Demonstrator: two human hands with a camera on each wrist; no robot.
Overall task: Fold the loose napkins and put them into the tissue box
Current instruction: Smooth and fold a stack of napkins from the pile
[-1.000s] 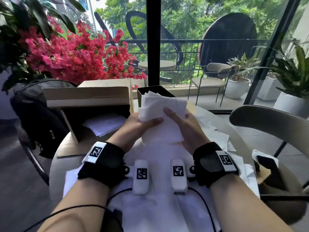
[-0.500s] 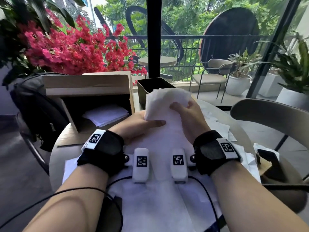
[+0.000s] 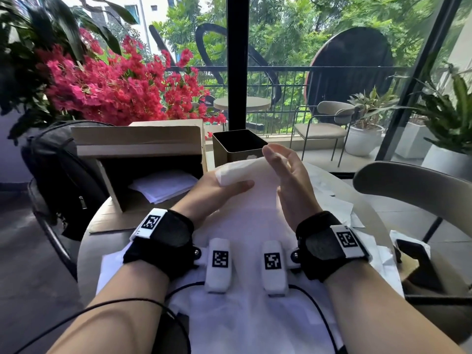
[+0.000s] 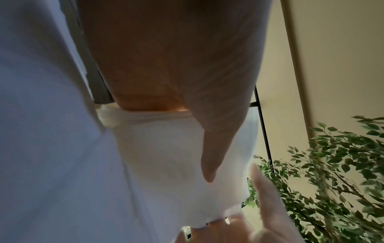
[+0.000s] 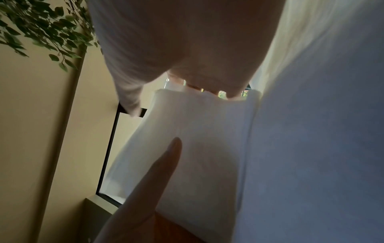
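napkin [image 3: 245, 172] being folded, not yet boxed.
pinched by l hand [image 3: 217, 190] thumb; r hand [image 3: 288, 180] open, flat beside it; crease to be pressed, then dropped in box [image 3: 238, 146].

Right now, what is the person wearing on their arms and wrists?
Bare forearms, no sleeves. Each wrist carries a black wrist strap (left, right) bearing a white tag with a black square code. A white camera pod with another code sticks out from each strap, trailing a thin black cable.
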